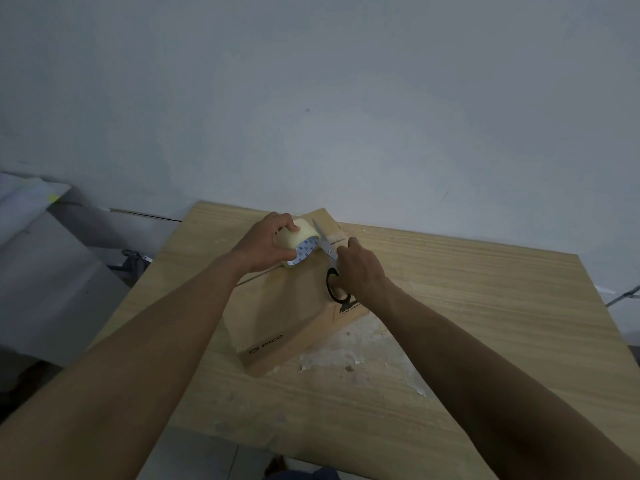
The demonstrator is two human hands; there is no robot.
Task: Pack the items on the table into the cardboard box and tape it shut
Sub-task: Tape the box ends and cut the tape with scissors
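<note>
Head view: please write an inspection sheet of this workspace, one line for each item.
Surface: wooden table, with white torn patches beside the box.
Job's things: cardboard box, flaps shut, on the table; tape roll and scissors held over its far end.
Clutter: nothing seen.
Hands: left hand grips the tape roll; right hand holds the scissors, blades beside the roll.
Cables: nothing seen.
Surroundings: plain wall behind; grey furniture at the left.
</note>
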